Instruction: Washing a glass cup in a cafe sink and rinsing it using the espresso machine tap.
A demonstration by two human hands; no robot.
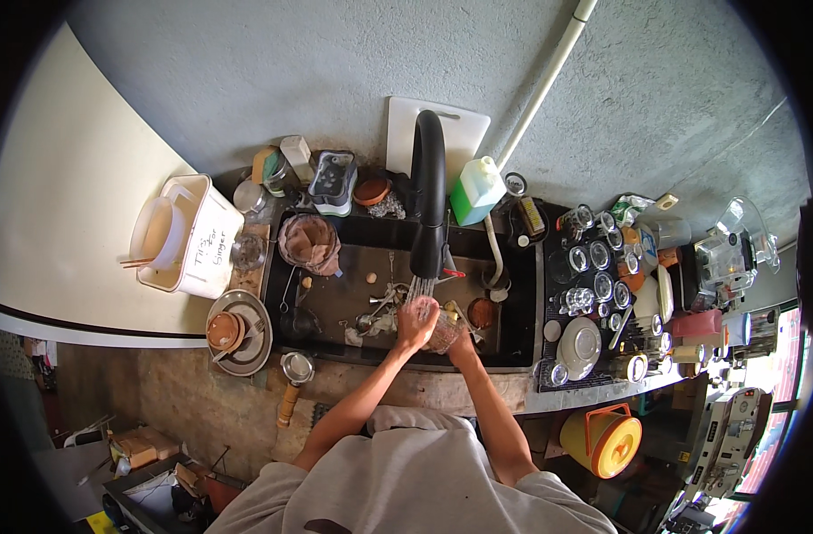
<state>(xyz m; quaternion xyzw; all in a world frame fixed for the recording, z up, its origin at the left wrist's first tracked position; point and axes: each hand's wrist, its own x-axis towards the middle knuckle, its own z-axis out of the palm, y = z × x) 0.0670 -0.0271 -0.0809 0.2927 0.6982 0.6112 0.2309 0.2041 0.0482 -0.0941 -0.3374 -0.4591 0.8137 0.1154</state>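
Both hands are low in a black sink (504, 349), beneath a black faucet (430, 169) whose spray falls on them. My right hand (461, 345) is wrapped round a clear, see-through glass vessel (442, 335), tilted toward the left. Right under the water, my left hand (418, 321) is closed at the vessel's near end; what its fingers grip is hidden. Spoons and other metal cutlery (384, 298) lie in the basin beside the left hand. A brown round dish (481, 312) sits to the right of the hands. A bowl lined with brownish cloth (309, 243) stands at the sink's upper left.
A metal plate (262, 351) with clay bowls and a strainer (297, 367) flank the sink's left. Behind it stand a jug of green liquid (478, 191) and a white cutting board (460, 125). Many glasses and a white plate (580, 347) crowd the right counter. Below hangs a yellow bucket (613, 445).
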